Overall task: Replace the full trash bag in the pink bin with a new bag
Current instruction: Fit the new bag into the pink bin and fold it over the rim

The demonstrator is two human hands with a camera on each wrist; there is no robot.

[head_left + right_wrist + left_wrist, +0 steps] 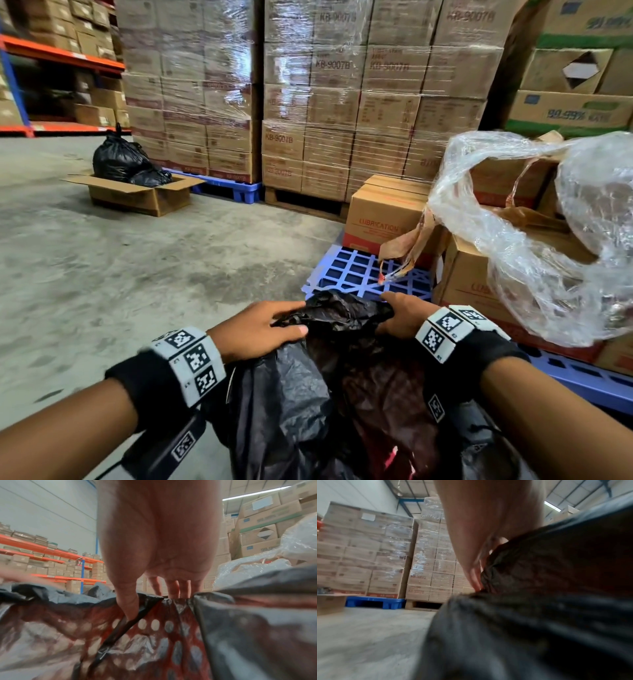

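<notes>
Head view: left hand [260,329] and right hand [402,317] both pinch the black bag [308,394] (crumpled) at its rim.

Below our fingers [173,588] the black bag [308,394] hides the bin; our left hand [479,527] shows only as a blur against it.

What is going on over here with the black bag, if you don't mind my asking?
A person is fitting a black trash bag over a perforated pink bin, which shows through the thin plastic. The left hand and right hand each grip the bag's far edge. Farther off, a tied full black bag sits in an open cardboard box on the floor.
</notes>
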